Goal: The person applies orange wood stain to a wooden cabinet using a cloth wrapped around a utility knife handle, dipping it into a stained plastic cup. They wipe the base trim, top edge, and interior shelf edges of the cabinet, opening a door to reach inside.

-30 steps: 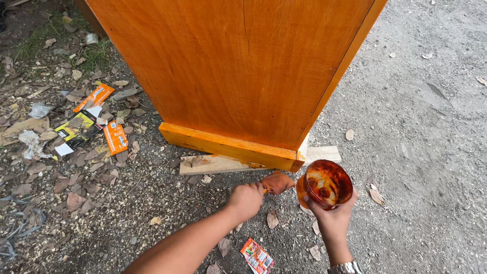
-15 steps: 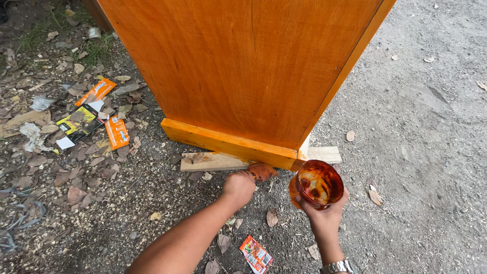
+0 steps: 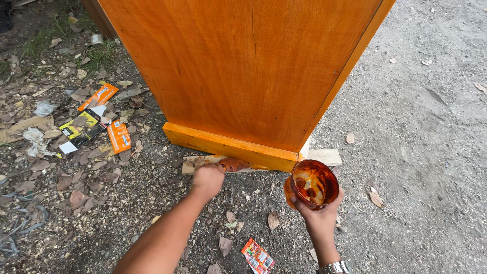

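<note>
A tall orange-stained wooden cabinet point(image 3: 243, 66) stands on the ground, its base resting on a pale wooden block point(image 3: 324, 156). My left hand point(image 3: 207, 178) is closed on a stain-soaked brown rag point(image 3: 234, 164), pressed low against the cabinet's bottom rail point(image 3: 228, 145). My right hand point(image 3: 317, 213) holds a small cut-off plastic cup point(image 3: 313, 183) smeared inside with dark orange-brown stain, just below the cabinet's front corner. A metal watch point(image 3: 335, 267) sits on my right wrist.
Dirt ground with dry leaves and wood shavings lies all around. Orange and yellow wrappers point(image 3: 99, 122) are scattered at the left, and another small wrapper point(image 3: 257, 256) lies between my arms. Gravelly grey ground point(image 3: 421, 127) spreads to the right.
My left hand with the rag has slid to the left along the cabinet's bottom rail. The cup in my right hand has stayed near the corner.
</note>
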